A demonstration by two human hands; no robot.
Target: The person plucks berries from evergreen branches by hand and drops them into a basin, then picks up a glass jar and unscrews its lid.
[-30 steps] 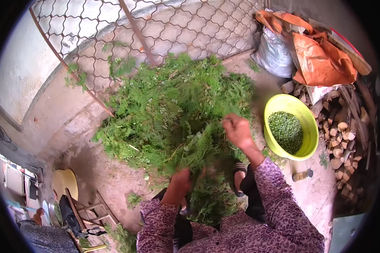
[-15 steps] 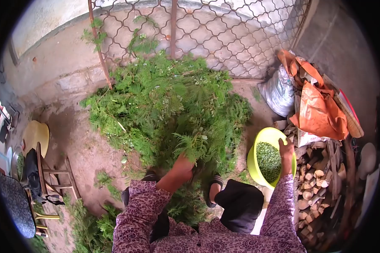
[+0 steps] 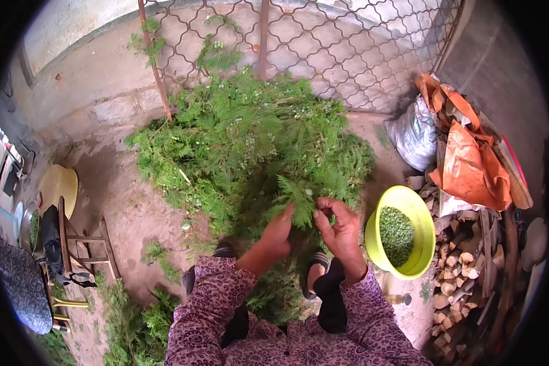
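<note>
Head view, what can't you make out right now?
In the head view:
- Anything pinched in the right hand: hidden by its grip.
- Stem end of the evergreen sprig: hidden by the left hand.
- Bottom of the yellow basin: covered by small green cones.
- Dark patterned garment: cut off by the left edge.

Brightly lit by soft daylight; palest on the wall [image 3: 82,30] at upper left, nearly washed out on the lower-right floor [image 3: 412,320]. Dimmer along the right side, shadowed mid-way through the greenery [image 3: 244,134]. Bowed by fisheye distortion inside a black rounded border; smeary in fine leaf detail.
</note>
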